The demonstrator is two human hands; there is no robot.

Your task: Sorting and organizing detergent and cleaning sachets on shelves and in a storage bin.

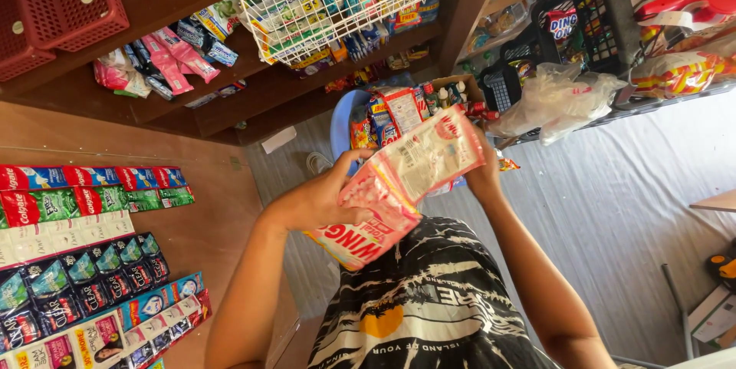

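Between both hands, above the person's black patterned shirt (pixel 429 300), hangs a stack of red-and-white sachet packs (pixel 402 185) — left hand (pixel 318 200) pinching its lower end, right hand (pixel 484 173) gripping the upper end. Behind stand a blue basin (pixel 343 127) of packets and a wire basket (pixel 337 1).

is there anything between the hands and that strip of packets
Nothing visible. The left hand grips the strip of packets at its lower part and the right hand holds its upper end. The blue tub of goods lies beyond.
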